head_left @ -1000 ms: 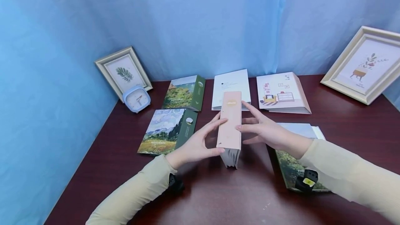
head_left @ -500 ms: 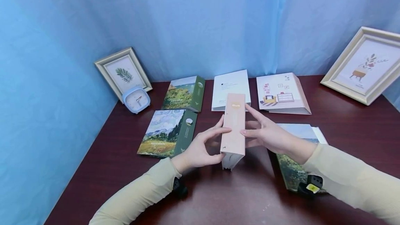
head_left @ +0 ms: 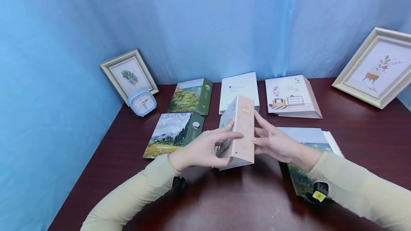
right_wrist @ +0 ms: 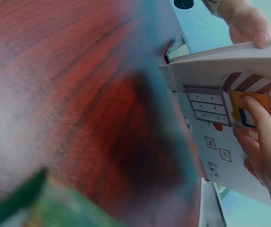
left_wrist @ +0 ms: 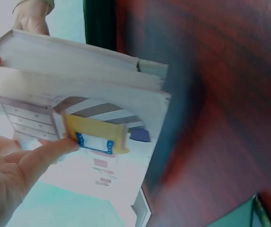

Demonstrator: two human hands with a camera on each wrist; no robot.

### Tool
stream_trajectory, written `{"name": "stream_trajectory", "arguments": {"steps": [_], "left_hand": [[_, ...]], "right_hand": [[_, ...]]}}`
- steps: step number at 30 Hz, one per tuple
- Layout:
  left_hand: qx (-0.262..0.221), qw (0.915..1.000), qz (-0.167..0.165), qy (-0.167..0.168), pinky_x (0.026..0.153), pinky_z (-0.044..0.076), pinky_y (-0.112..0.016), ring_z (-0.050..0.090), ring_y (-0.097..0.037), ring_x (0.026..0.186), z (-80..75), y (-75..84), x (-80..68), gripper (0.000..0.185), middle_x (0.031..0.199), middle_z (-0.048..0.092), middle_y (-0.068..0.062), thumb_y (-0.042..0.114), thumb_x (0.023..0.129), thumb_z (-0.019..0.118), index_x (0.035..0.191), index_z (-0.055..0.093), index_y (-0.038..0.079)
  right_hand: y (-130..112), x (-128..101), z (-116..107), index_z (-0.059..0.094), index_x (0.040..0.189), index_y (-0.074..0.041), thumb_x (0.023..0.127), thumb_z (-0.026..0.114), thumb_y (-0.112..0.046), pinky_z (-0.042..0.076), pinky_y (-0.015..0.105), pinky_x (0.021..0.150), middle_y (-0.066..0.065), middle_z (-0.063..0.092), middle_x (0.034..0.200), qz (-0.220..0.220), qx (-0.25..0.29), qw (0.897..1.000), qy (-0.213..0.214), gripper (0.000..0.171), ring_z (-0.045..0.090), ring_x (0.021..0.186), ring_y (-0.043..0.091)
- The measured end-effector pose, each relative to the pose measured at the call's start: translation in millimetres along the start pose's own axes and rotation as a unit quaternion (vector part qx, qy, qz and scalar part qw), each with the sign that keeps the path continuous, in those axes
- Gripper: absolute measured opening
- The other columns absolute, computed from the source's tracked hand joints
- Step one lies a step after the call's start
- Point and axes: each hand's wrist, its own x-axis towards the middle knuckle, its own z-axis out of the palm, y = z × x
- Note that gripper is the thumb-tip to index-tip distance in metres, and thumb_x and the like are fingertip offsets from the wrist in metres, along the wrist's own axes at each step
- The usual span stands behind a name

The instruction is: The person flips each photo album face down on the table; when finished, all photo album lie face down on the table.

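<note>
A thick photo album with a pale pink spine [head_left: 245,131] is tilted spine-up between both hands. Its left cover, printed with furniture, faces the left hand [head_left: 200,149]. That hand grips the album, fingers over the cover and spine edge, thumb at the near lower edge. From the other side the right hand [head_left: 278,144] holds it, thumb on the spine's right edge. In the left wrist view, fingertips press the white cover [left_wrist: 74,175] near a drawn yellow armchair. The right wrist view has the right hand [right_wrist: 267,142] against a similar drawing on the other cover [right_wrist: 201,132].
Behind lie a white album [head_left: 239,86] and an album with a furniture drawing [head_left: 289,97]. Two green-spined albums [head_left: 189,95] lie at left, and a landscape album [head_left: 303,174] under the right forearm. A blue clock [head_left: 142,102] and picture frames [head_left: 374,65] stand at the sides.
The album has shifted slightly right and turned, so its left cover now shows in the head view. Both hands have moved with it and keep their hold.
</note>
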Motion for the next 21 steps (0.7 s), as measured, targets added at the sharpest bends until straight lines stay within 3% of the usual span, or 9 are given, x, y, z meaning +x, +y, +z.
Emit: {"name": "stream_trajectory", "arguments": {"steps": [5, 8, 11, 13, 15, 17, 19, 21], "left_hand": [[0.026, 0.9993, -0.009, -0.024, 0.084, 0.053, -0.025, 0.050, -0.015, 0.123, -0.4, -1.4, 3.2, 0.059, 0.157, 0.017, -0.010, 0.008, 0.080, 0.070, 0.135, 0.052, 0.015], [0.054, 0.9981, -0.003, -0.031, 0.073, 0.051, -0.018, 0.059, -0.013, 0.096, 0.2, -2.0, 4.6, 0.057, 0.156, 0.019, -0.014, 0.010, 0.080, 0.069, 0.135, 0.052, 0.014], [0.087, 0.9956, 0.002, -0.034, 0.060, 0.044, -0.015, 0.050, -0.010, 0.063, -0.1, -0.5, 7.2, 0.057, 0.154, 0.021, -0.019, 0.012, 0.080, 0.069, 0.135, 0.053, 0.013], [0.110, 0.9933, 0.000, -0.037, 0.058, 0.039, -0.015, 0.044, -0.011, 0.056, -0.1, 1.4, 9.3, 0.057, 0.153, 0.023, -0.020, 0.014, 0.080, 0.069, 0.135, 0.053, 0.014], [0.129, 0.9908, -0.007, -0.042, 0.065, 0.040, -0.015, 0.053, -0.009, 0.066, 0.5, 3.8, 11.4, 0.058, 0.153, 0.024, -0.020, 0.016, 0.079, 0.070, 0.135, 0.054, 0.014], [0.143, 0.9881, -0.021, -0.051, 0.074, 0.043, -0.015, 0.061, -0.011, 0.090, 1.9, 5.8, 13.1, 0.059, 0.153, 0.024, -0.019, 0.018, 0.079, 0.070, 0.135, 0.053, 0.015], [0.156, 0.9854, -0.035, -0.058, 0.083, 0.044, -0.017, 0.056, -0.015, 0.114, 4.0, 6.5, 14.6, 0.060, 0.154, 0.024, -0.017, 0.020, 0.079, 0.071, 0.136, 0.053, 0.017], [0.164, 0.9832, -0.048, -0.065, 0.087, 0.045, -0.019, 0.053, -0.017, 0.122, 6.2, 6.3, 15.5, 0.061, 0.155, 0.023, -0.015, 0.021, 0.079, 0.071, 0.137, 0.052, 0.019]], "right_hand": [[9.9, 1.4, -2.5, -0.029, 0.145, -0.028, 0.099, 0.038, 0.002, 0.050, 0.038, 0.092, 0.033, -0.010, 0.152, 0.006, 0.026, 1.000, 0.005, 0.087, 0.057, 0.114, 0.017], [13.3, 2.3, -3.9, -0.029, 0.146, -0.028, 0.099, 0.038, 0.002, 0.050, 0.038, 0.092, 0.033, -0.011, 0.152, 0.010, 0.041, 0.999, 0.003, 0.087, 0.056, 0.115, 0.017], [15.1, 3.0, -6.2, -0.029, 0.146, -0.030, 0.099, 0.038, 0.002, 0.050, 0.037, 0.092, 0.032, -0.011, 0.153, 0.012, 0.052, 0.999, 0.001, 0.087, 0.056, 0.115, 0.017], [16.1, 3.2, -7.9, -0.029, 0.145, -0.030, 0.098, 0.037, 0.003, 0.050, 0.037, 0.092, 0.033, -0.011, 0.152, 0.015, 0.055, 0.998, -0.001, 0.088, 0.055, 0.116, 0.017], [16.9, 3.0, -9.5, -0.030, 0.145, -0.030, 0.098, 0.037, 0.003, 0.050, 0.038, 0.091, 0.033, -0.011, 0.152, 0.023, 0.052, 0.998, 0.001, 0.088, 0.054, 0.117, 0.019], [17.4, 2.5, -11.3, -0.031, 0.144, -0.030, 0.098, 0.035, 0.005, 0.050, 0.040, 0.092, 0.034, -0.009, 0.152, 0.035, 0.043, 0.998, 0.005, 0.088, 0.051, 0.121, 0.023], [17.2, 1.8, -12.7, -0.031, 0.144, -0.030, 0.097, 0.033, 0.007, 0.049, 0.042, 0.093, 0.032, -0.009, 0.153, 0.048, 0.035, 0.998, 0.011, 0.087, 0.045, 0.127, 0.031], [16.3, 1.1, -14.3, -0.032, 0.144, -0.030, 0.097, 0.031, 0.008, 0.047, 0.046, 0.095, 0.032, -0.009, 0.153, 0.059, 0.025, 0.998, 0.016, 0.087, 0.035, 0.133, 0.040]]}}
